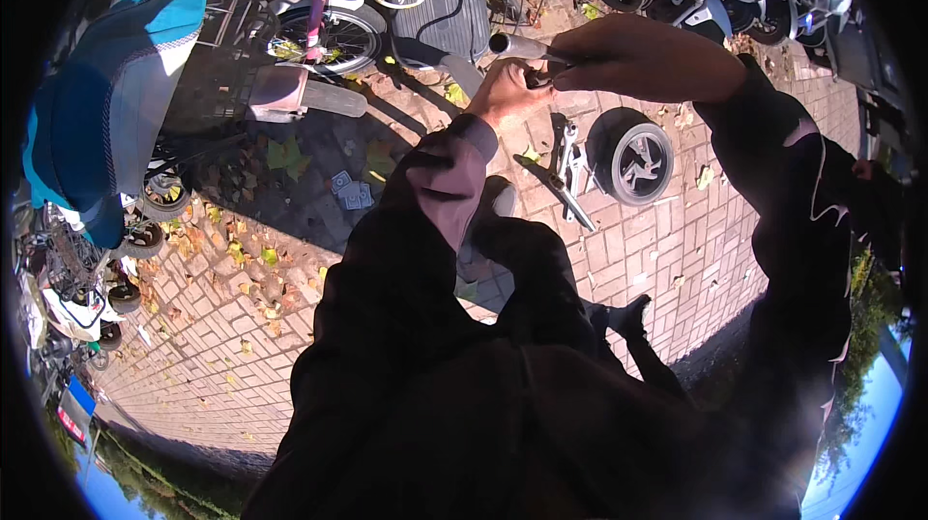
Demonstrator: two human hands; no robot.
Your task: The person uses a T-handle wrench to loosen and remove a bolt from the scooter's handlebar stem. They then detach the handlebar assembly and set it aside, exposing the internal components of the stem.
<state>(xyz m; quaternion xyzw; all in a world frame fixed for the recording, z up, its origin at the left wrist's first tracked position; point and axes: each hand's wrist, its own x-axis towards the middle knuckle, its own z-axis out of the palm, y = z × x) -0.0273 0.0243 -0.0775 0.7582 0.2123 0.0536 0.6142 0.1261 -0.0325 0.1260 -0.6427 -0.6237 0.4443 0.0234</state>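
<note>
Both hands meet in front of the person, over brick paving. The right hand is closed, its fingers bent around the far end of a hollow metal tube; the tube's open end points left, above the knuckles of the other hand. The left hand is curled nearly closed, its fingertips close to those of the right, around a small dark piece. Shadow hides much of this grip, and whether the piece joins the tube cannot be told. Below the hands, a small spoked wheel lies flat on the paving, with silver and black metal parts just beside it, to its left.
</note>
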